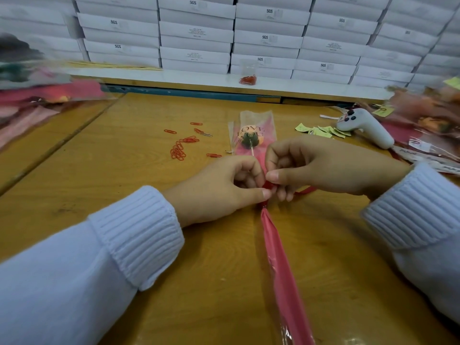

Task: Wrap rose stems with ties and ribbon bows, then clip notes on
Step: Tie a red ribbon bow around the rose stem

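Observation:
A single rose in a clear and pink sleeve (251,135) lies lengthwise on the wooden table (124,175), its bloom end far from me. The sleeve's twisted pink tail (281,270) runs toward me. At the gathered neck, my left hand (219,188) and my right hand (321,165) both pinch a red ribbon (268,186). One ribbon end (305,190) trails to the right under my right hand. How the ribbon is looped is hidden by my fingers.
Red paper clips (179,150) lie scattered left of the rose. Yellow notes (321,130) and a white glue gun (366,128) sit at right, with wrapped roses (428,115) beyond. More wrapped roses (37,95) are piled at left. White boxes (196,33) are stacked behind.

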A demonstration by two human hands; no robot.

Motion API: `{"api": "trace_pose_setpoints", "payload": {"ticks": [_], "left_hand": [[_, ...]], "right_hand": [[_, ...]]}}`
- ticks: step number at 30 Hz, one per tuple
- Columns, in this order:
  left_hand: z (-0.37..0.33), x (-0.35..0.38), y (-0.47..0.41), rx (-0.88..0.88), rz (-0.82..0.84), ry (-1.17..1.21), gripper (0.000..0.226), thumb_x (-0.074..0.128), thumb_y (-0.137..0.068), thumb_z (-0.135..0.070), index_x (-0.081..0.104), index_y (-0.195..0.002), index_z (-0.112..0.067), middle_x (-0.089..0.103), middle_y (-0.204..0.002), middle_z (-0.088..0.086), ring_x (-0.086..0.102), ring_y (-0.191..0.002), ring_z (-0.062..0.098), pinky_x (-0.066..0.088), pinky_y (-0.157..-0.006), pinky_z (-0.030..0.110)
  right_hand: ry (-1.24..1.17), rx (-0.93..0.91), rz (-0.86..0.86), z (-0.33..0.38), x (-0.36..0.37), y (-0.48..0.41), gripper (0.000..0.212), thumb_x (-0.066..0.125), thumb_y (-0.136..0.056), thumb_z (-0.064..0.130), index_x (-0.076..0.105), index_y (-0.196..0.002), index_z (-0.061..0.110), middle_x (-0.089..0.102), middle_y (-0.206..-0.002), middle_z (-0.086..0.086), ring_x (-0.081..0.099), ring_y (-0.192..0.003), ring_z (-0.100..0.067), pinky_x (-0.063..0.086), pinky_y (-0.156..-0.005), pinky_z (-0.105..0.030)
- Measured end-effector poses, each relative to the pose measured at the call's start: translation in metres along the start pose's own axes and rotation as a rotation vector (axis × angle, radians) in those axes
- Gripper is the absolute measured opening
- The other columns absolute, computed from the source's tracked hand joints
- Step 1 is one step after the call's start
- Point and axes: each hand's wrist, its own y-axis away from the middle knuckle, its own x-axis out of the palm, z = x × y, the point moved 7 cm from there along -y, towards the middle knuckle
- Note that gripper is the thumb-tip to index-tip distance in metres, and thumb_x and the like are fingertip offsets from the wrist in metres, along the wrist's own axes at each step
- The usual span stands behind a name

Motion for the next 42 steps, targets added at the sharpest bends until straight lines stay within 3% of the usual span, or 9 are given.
{"api": "trace_pose_setpoints", "payload": {"ticks": [7, 10, 12, 14, 18, 25, 34, 38, 42], "left_hand": [[0.001, -0.002, 0.000, -0.011, -0.002, 0.009, 0.006, 0.067, -0.086, -0.022, 0.070, -0.081, -0.024, 0.058, -0.063, -0.007, 0.052, -0.056, 0.001, 0.041, -0.055, 0.009], [0.003, -0.002, -0.001, -0.038, -0.011, 0.043, 0.013, 0.070, -0.083, -0.021, 0.068, -0.096, -0.021, 0.058, -0.059, -0.011, 0.053, -0.054, 0.001, 0.045, -0.056, 0.014], [0.005, -0.001, -0.002, -0.050, -0.004, 0.063, 0.031, 0.072, -0.081, -0.021, 0.061, -0.110, -0.021, 0.062, -0.063, -0.009, 0.058, -0.060, 0.005, 0.051, -0.065, 0.023], [0.003, 0.000, -0.001, -0.040, 0.012, 0.060, 0.033, 0.071, -0.082, -0.020, 0.060, -0.114, -0.020, 0.063, -0.066, -0.007, 0.059, -0.064, 0.006, 0.051, -0.067, 0.023], [0.001, -0.001, 0.000, -0.039, -0.003, 0.065, 0.013, 0.070, -0.082, -0.017, 0.068, -0.095, -0.013, 0.063, -0.062, -0.010, 0.058, -0.058, -0.003, 0.043, -0.057, 0.010], [0.003, 0.001, -0.001, -0.053, 0.025, 0.069, 0.013, 0.070, -0.083, -0.020, 0.069, -0.095, -0.017, 0.065, -0.068, -0.007, 0.061, -0.065, 0.002, 0.047, -0.064, 0.016], [0.005, 0.000, -0.002, -0.072, 0.003, 0.035, 0.006, 0.071, -0.081, -0.025, 0.071, -0.083, -0.019, 0.063, -0.059, -0.012, 0.057, -0.057, -0.004, 0.043, -0.054, 0.009], [0.005, 0.000, -0.002, -0.069, -0.009, 0.046, 0.007, 0.071, -0.081, -0.024, 0.067, -0.078, -0.019, 0.061, -0.058, -0.013, 0.055, -0.054, -0.004, 0.041, -0.052, 0.009], [0.005, 0.000, -0.002, -0.056, -0.005, 0.027, 0.010, 0.070, -0.082, -0.025, 0.066, -0.082, -0.016, 0.063, -0.066, -0.005, 0.055, -0.059, 0.005, 0.042, -0.058, 0.020]], "right_hand": [[0.118, -0.050, -0.075, 0.004, -0.006, 0.001, 0.007, 0.063, -0.087, 0.019, 0.064, -0.083, 0.013, 0.071, -0.072, 0.001, 0.069, -0.070, -0.012, 0.053, -0.066, -0.019], [0.175, -0.066, -0.091, 0.008, -0.008, 0.004, 0.006, 0.066, -0.085, 0.020, 0.066, -0.082, 0.015, 0.070, -0.074, 0.004, 0.067, -0.070, -0.007, 0.051, -0.063, -0.017], [0.249, -0.080, -0.085, 0.012, -0.007, 0.005, 0.006, 0.066, -0.084, 0.024, 0.067, -0.081, 0.019, 0.070, -0.077, 0.005, 0.066, -0.071, -0.007, 0.055, -0.066, -0.023], [0.298, -0.091, -0.081, 0.015, -0.005, 0.005, 0.006, 0.065, -0.084, 0.027, 0.065, -0.079, 0.023, 0.069, -0.076, 0.007, 0.066, -0.070, -0.007, 0.057, -0.069, -0.029], [0.307, -0.112, -0.104, 0.017, -0.004, 0.004, 0.007, 0.064, -0.085, 0.026, 0.063, -0.078, 0.025, 0.068, -0.073, 0.010, 0.066, -0.068, -0.004, 0.056, -0.066, -0.025], [0.377, -0.144, -0.115, 0.022, -0.004, 0.005, 0.006, 0.063, -0.083, 0.030, 0.064, -0.079, 0.025, 0.066, -0.074, 0.014, 0.063, -0.072, -0.003, 0.050, -0.066, -0.019], [0.414, -0.146, -0.149, 0.027, -0.004, 0.006, 0.014, 0.063, -0.079, 0.032, 0.066, -0.082, 0.019, 0.067, -0.077, 0.007, 0.064, -0.076, -0.006, 0.055, -0.073, -0.034], [0.401, -0.126, -0.153, 0.024, -0.006, 0.006, 0.007, 0.067, -0.082, 0.026, 0.066, -0.080, 0.019, 0.069, -0.074, 0.006, 0.066, -0.070, -0.005, 0.055, -0.069, -0.028], [0.287, -0.052, -0.081, 0.014, -0.004, 0.004, 0.006, 0.067, -0.085, 0.018, 0.064, -0.079, 0.019, 0.071, -0.074, 0.005, 0.069, -0.069, -0.005, 0.054, -0.065, -0.019]]}}
